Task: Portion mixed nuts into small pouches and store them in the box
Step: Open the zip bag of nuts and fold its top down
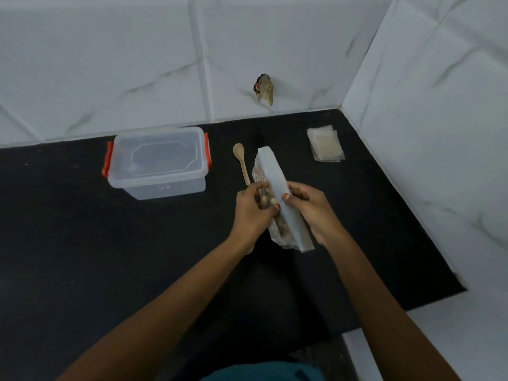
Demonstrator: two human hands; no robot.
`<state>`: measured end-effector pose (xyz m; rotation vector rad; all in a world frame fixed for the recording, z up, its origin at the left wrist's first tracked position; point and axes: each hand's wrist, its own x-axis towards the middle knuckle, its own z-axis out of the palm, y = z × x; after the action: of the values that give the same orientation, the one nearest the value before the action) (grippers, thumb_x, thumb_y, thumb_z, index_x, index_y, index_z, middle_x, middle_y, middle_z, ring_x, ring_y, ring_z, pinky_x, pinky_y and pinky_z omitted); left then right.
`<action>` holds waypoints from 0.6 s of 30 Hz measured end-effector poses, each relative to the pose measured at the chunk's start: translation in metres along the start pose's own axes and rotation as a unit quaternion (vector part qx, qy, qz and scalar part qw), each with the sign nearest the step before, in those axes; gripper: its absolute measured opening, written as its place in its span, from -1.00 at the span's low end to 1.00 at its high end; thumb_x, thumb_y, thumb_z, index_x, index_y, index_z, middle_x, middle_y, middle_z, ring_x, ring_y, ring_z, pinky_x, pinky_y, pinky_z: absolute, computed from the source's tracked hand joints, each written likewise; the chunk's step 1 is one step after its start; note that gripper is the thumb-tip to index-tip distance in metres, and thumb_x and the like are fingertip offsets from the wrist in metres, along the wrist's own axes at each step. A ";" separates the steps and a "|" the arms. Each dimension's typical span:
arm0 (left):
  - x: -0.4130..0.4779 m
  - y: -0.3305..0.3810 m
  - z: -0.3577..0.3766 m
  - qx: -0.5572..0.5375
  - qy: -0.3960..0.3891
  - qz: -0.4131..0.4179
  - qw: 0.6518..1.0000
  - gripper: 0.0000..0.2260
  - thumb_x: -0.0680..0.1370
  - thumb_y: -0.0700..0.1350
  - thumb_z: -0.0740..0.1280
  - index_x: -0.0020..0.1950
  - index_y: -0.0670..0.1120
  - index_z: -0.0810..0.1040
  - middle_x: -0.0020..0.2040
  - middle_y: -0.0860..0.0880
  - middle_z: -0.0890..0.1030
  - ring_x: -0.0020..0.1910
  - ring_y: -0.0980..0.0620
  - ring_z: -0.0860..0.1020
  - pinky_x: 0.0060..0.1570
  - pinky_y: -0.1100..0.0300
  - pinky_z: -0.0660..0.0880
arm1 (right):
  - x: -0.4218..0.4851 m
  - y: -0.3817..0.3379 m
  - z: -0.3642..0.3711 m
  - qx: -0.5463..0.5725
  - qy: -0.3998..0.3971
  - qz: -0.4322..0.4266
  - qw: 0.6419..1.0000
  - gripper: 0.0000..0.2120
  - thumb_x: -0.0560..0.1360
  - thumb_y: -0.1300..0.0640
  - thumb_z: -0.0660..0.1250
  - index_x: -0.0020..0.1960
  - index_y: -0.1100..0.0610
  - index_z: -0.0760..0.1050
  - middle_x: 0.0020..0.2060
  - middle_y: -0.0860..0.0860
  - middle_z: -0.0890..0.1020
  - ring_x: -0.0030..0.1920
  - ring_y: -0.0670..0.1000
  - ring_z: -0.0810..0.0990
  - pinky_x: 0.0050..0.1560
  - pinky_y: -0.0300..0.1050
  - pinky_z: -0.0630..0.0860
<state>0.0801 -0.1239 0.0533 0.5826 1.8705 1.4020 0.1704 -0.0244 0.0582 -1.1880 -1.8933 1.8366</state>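
A long clear packet of mixed nuts with a white side stands tilted on the black counter, held between both hands. My left hand grips its left side, fingers curled over the nuts. Gripping the white right side is my right hand, thumb on the front. A wooden spoon lies just left of the packet. The clear plastic box with red latches sits to the left, lid on. A stack of small clear pouches lies at the back right.
White marble-pattern tiled walls close off the back and right of the counter. A hole with debris marks the back wall. The counter's right edge steps inward near me at the lower right.
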 end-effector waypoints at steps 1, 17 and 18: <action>-0.010 -0.004 -0.003 0.002 -0.001 -0.004 1.000 -0.56 0.47 -0.25 0.36 0.30 0.02 0.37 0.24 -0.06 0.31 0.19 0.02 0.44 0.14 0.04 0.52 | -0.009 0.003 0.003 0.005 -0.007 0.000 1.000 -0.69 0.50 0.22 0.29 0.24 0.09 0.47 0.12 0.04 0.58 0.12 0.01 0.55 0.17 0.01 0.50; -0.080 -0.090 -0.018 0.028 0.005 -0.056 0.998 -0.56 0.47 -0.28 0.35 0.29 0.02 0.37 0.26 -0.09 0.33 0.21 -0.01 0.45 0.16 0.00 0.51 | -0.073 0.070 0.053 -0.005 -0.011 0.046 0.999 -0.74 0.53 0.26 0.25 0.20 0.13 0.48 -0.02 -0.07 0.55 -0.07 -0.19 0.53 -0.13 -0.33 0.48; -0.081 -0.092 -0.018 0.031 0.000 -0.054 0.998 -0.56 0.47 -0.28 0.35 0.29 0.02 0.37 0.27 -0.10 0.33 0.21 0.00 0.44 0.17 0.00 0.51 | -0.074 0.072 0.055 -0.005 -0.003 0.048 0.999 -0.75 0.53 0.26 0.25 0.20 0.13 0.48 -0.02 -0.06 0.55 -0.08 -0.18 0.53 -0.14 -0.33 0.48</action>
<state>0.1239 -0.2213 -0.0090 0.5039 1.9232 1.2781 0.2074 -0.1231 0.0082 -1.3001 -1.8827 1.8831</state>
